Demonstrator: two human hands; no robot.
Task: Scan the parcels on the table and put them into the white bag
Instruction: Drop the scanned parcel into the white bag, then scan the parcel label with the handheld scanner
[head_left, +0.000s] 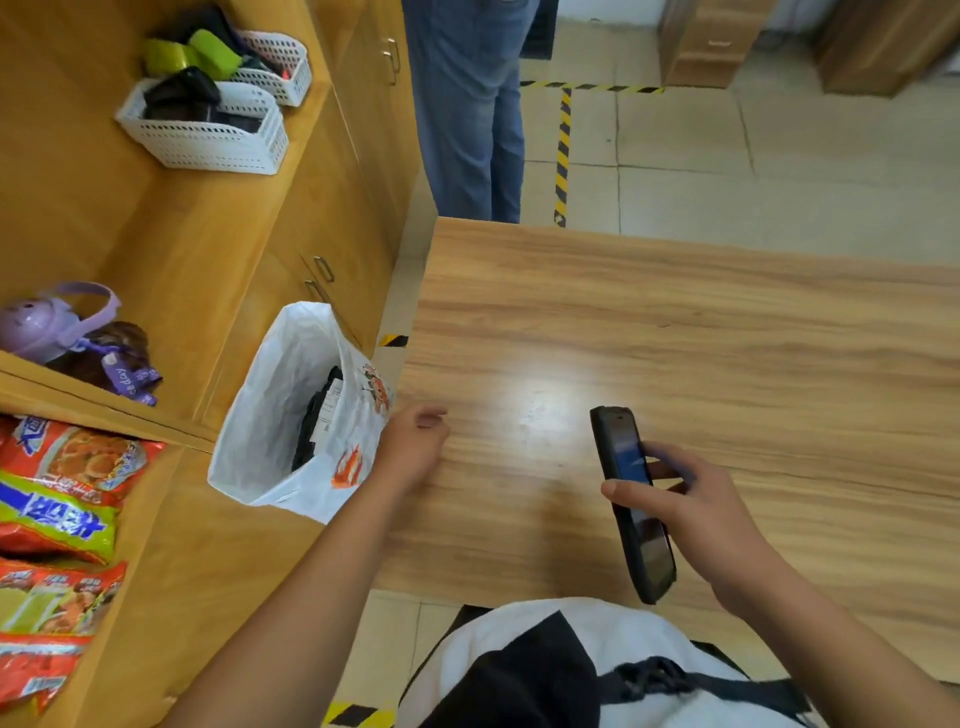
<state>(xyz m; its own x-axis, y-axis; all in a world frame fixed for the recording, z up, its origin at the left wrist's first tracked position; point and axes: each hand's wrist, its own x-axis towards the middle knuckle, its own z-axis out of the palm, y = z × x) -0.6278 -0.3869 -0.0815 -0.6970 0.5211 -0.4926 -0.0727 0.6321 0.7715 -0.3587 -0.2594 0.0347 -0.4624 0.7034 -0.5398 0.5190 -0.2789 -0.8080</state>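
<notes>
While gripping scanner (621, 452) in right hand (701, 514), long axis pointing away across worktop (675, 322), hovering left hand (415, 441), fingers loosely curled and empty, just right of bag (270, 405) holding parcel (319, 415).

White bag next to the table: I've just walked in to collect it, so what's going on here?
A person at the wooden table grips a black handheld scanner in the right hand, above the tabletop. The left hand, empty and loosely curled, is beside the white bag. A dark parcel with a white label lies inside the bag. No parcel shows on the table.
</notes>
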